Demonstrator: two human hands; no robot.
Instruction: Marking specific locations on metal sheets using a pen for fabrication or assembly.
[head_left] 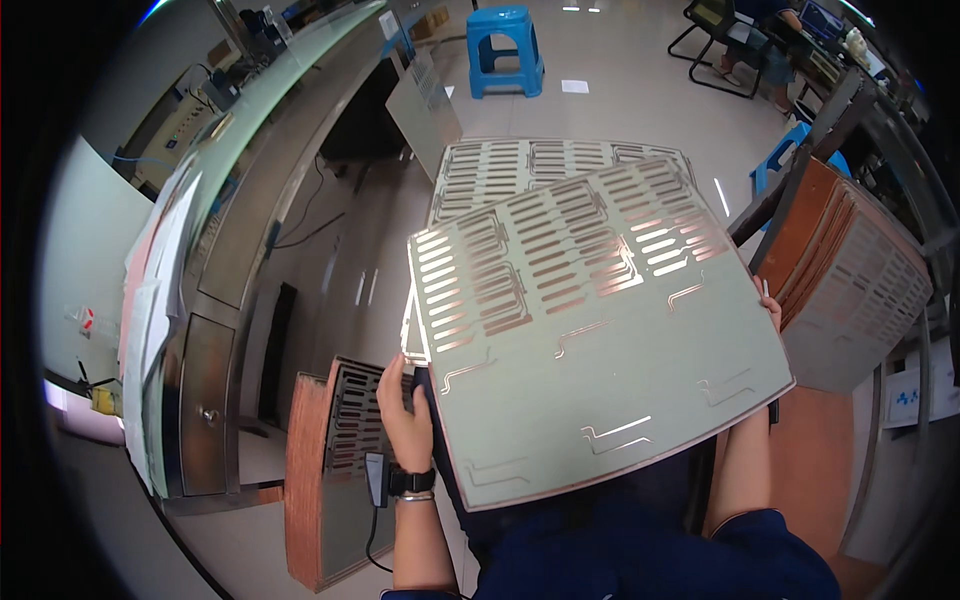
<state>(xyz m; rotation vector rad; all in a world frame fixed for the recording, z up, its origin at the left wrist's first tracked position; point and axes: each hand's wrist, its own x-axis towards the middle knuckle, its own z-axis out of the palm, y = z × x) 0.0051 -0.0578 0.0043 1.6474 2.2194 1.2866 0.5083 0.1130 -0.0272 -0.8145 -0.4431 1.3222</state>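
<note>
A large pale-green circuit board panel with shiny copper traces is tilted in front of my body. Behind it, turned at an angle, a similar panel shows along the top and at a left corner. My right hand grips the front panel's right edge; the panel hides part of that hand and forearm. Beside the left edge is my left hand, fingers stretched upward and thumb apart. Its fingertips touch the rear panel's left corner. A black band with a grey clip-like device and cable is at my left wrist.
A stack of copper-edged panels stands at my lower left; another leaning stack stands at right. A metal-framed bench runs along the left. Farther off are a blue stool, a leaning board and a seated person.
</note>
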